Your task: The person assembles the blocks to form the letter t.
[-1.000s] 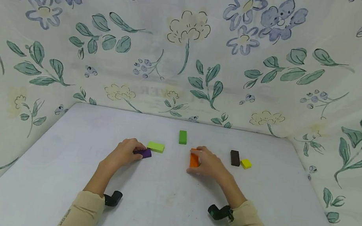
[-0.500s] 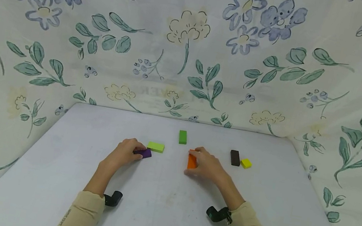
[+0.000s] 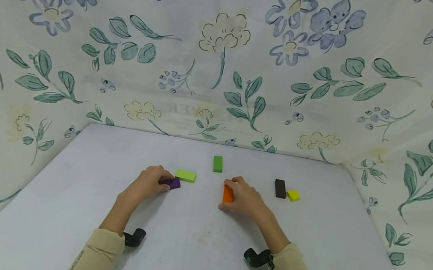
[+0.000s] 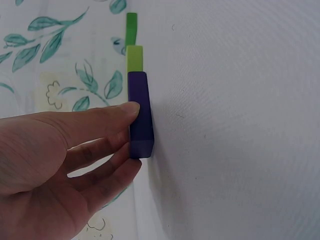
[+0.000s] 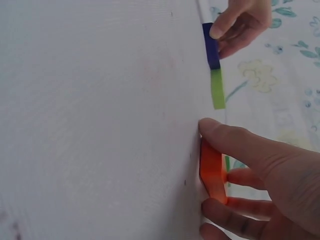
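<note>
In the head view my left hand [image 3: 150,182] holds a purple block [image 3: 175,184], thumb on one side and fingers on the other, as the left wrist view confirms with the purple block [image 4: 140,112] lying low at the table. Just behind it is a light green block [image 3: 185,176]; whether the two touch I cannot tell. My right hand [image 3: 247,200] grips an orange block [image 3: 228,194] between thumb and fingers, partly covering it. From the right wrist, the orange block [image 5: 211,162] shows with the thumb at one end and fingers at the other.
A darker green block [image 3: 218,164] lies farther back, between the hands. To the right of the right hand sit a dark brown block [image 3: 280,188] and a small yellow block [image 3: 293,195]. Flower-patterned cloth [image 3: 216,82] rises behind the white table [image 3: 196,256].
My right hand has shifted slightly left and a little nearer, carrying the orange block along. The left hand stays on the purple block, and the other blocks have not moved.
</note>
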Demonstrator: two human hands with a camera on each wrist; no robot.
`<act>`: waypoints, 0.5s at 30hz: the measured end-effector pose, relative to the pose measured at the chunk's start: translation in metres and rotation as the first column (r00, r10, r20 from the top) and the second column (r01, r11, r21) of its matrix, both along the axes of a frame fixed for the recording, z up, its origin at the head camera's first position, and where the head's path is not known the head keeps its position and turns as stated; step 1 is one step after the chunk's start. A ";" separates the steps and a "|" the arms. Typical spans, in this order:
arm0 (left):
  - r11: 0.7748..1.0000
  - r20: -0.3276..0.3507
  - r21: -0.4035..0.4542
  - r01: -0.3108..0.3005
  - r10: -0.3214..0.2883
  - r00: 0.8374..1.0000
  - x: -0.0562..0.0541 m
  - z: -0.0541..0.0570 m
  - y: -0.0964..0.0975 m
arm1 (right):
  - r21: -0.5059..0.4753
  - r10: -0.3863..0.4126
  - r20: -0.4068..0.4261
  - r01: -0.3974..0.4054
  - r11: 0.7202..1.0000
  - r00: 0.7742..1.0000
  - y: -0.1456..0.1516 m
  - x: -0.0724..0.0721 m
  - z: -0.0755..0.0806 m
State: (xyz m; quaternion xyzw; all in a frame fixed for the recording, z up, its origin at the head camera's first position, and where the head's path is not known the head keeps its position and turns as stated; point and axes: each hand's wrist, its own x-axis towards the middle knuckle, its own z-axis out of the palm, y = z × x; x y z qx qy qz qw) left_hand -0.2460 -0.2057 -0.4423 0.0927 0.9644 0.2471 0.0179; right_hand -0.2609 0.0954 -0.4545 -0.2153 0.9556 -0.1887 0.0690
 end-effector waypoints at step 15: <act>1.000 -0.001 0.008 0.011 -0.011 1.000 0.001 0.001 0.000 | -0.020 0.012 0.064 -0.010 1.000 0.998 0.003 0.001 0.002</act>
